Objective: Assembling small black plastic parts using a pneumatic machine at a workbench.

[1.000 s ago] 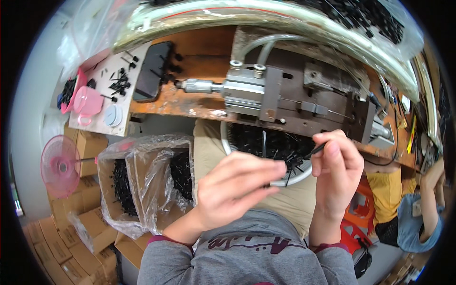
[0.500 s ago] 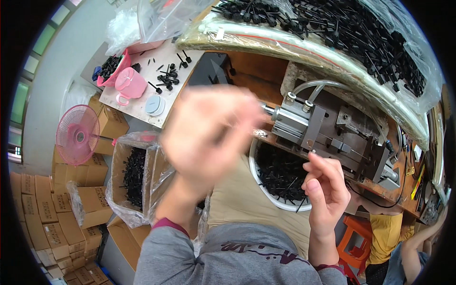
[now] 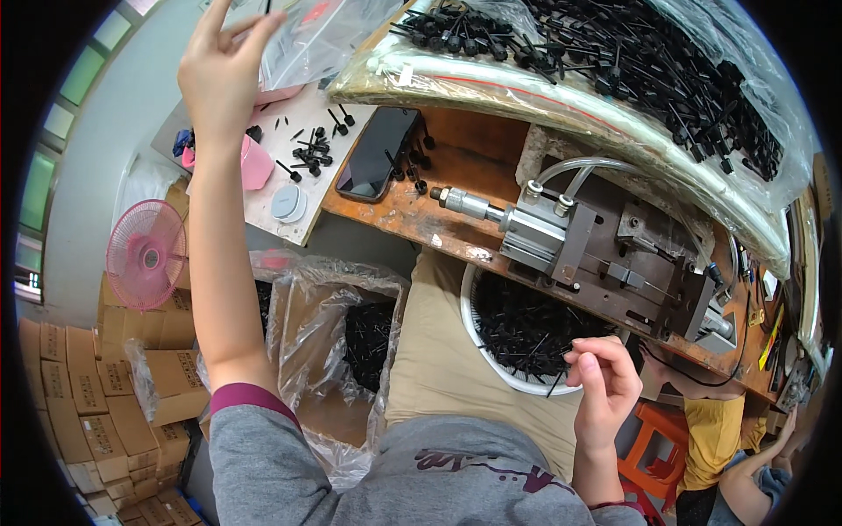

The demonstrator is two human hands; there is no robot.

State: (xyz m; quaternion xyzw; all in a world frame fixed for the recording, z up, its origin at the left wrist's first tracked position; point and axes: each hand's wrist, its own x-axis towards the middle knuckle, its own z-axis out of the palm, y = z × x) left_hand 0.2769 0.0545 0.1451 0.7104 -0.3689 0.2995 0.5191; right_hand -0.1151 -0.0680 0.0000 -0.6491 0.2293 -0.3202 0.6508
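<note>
My left hand (image 3: 219, 83) is raised far out at the upper left, over the pale side table. A thin black rod (image 3: 268, 7) shows at its fingertips, cut off by the picture's top edge. My right hand (image 3: 607, 381) hovers by the right rim of a white basket (image 3: 469, 324) full of black stemmed parts (image 3: 526, 329). Its thumb and fingers are curled together; whatever they hold, if anything, is too small to make out. Beyond it, a metal clamping fixture with an air cylinder (image 3: 535, 232) is mounted on the wooden bench.
On the bench lie a phone (image 3: 379, 153) and several black parts (image 3: 412, 167). Plastic-lined cartons (image 3: 303, 351) stand left of my legs. A padded tray (image 3: 491, 74) heaped with black parts spans the back. A pink fan (image 3: 147, 254), stacked boxes (image 3: 96, 421) and an orange stool (image 3: 658, 447) stand around; another person sits at right.
My left hand has swung from the fixture's left end up and left over the side table, uncovering the phone and cylinder tip. My right hand has dropped slightly.
</note>
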